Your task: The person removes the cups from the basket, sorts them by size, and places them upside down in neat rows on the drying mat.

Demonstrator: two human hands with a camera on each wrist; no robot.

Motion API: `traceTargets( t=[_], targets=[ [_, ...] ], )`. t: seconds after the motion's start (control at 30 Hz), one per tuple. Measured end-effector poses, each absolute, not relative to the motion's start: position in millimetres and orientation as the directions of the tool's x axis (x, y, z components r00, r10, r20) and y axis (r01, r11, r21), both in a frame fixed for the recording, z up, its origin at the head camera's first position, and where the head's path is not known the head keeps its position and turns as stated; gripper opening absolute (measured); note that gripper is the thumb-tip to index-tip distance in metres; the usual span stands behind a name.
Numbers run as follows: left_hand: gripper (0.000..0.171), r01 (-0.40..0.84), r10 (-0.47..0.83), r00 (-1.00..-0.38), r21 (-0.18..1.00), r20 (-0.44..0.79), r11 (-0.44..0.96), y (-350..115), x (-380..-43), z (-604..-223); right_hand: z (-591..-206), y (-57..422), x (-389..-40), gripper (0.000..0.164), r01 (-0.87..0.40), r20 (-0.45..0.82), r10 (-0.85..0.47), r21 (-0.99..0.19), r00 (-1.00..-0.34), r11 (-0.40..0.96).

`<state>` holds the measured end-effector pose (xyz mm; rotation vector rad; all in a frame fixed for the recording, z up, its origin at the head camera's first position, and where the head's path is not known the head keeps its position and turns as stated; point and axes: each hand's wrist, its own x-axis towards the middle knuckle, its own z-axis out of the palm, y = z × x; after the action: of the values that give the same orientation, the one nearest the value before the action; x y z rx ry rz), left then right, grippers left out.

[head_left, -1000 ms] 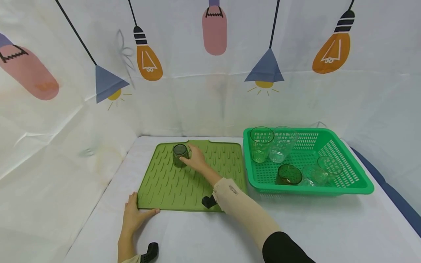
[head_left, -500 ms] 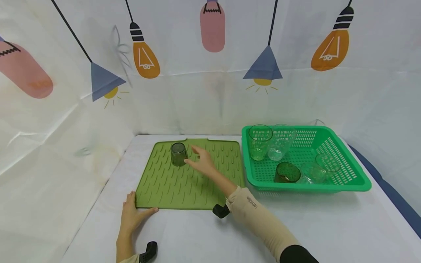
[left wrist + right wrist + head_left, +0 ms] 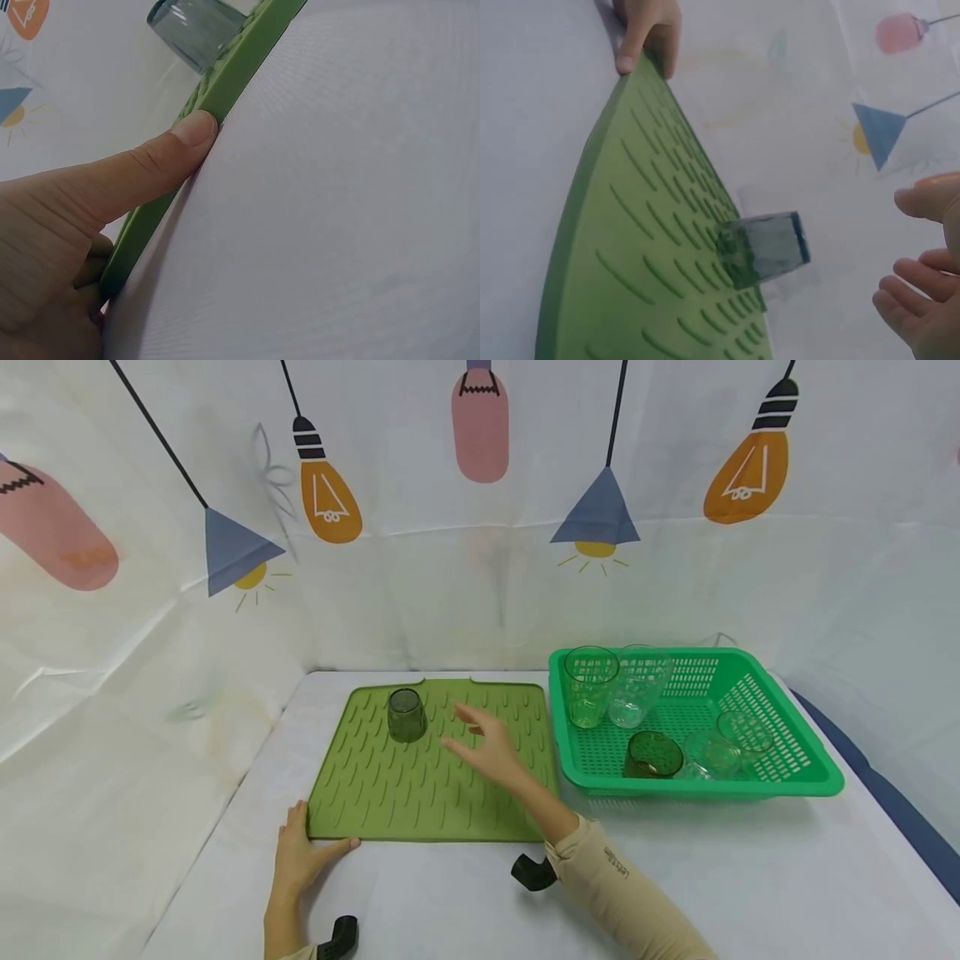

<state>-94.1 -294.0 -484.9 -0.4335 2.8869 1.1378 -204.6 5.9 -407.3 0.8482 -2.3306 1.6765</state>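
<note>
A dark tinted drinking glass (image 3: 407,717) stands upside down on the green ridged mat (image 3: 420,802), toward its far left part. My right hand (image 3: 491,748) hovers above the mat to the right of the glass, apart from it, fingers spread and holding nothing. In the right wrist view, the glass (image 3: 765,247) shows its thick base at the end away from the mat. My left hand (image 3: 300,858) rests at the mat's near left corner, thumb along the front edge and fingers along the left edge. The left wrist view shows the thumb (image 3: 150,165) touching the mat's rim.
Right of the mat sits a green perforated plastic basket (image 3: 592,783). It holds several glasses, among them a tall greenish glass (image 3: 591,689) and a short dark glass (image 3: 652,756). A white cloth (image 3: 450,902) covers the table, and a printed curtain (image 3: 450,602) hangs behind.
My right hand has let go of the dark glass and drawn back to the right and toward me. The glass stays on the mat; the left hand keeps its place.
</note>
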Motion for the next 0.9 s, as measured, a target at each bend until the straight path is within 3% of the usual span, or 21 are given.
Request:
traceTargets(
  t=[0.57, 0.9],
  targets=[
    [0.123, -0.259, -0.241, -0.963, 0.662, -0.121, 0.703, -290.7, -95.8, -483.7, -397.4, 70.9, -181.4, 0.052, -0.619, 0.579, -0.218, -0.734, -0.786, 0.281],
    [0.115, -0.240, -0.257, -0.963, 0.693, -0.082, 0.680, -281.9, -96.1, -475.8, -402.1, 102.4, -172.8, 0.051, -0.608, 0.582, -0.188, -0.713, -0.791, 0.351]
  ],
)
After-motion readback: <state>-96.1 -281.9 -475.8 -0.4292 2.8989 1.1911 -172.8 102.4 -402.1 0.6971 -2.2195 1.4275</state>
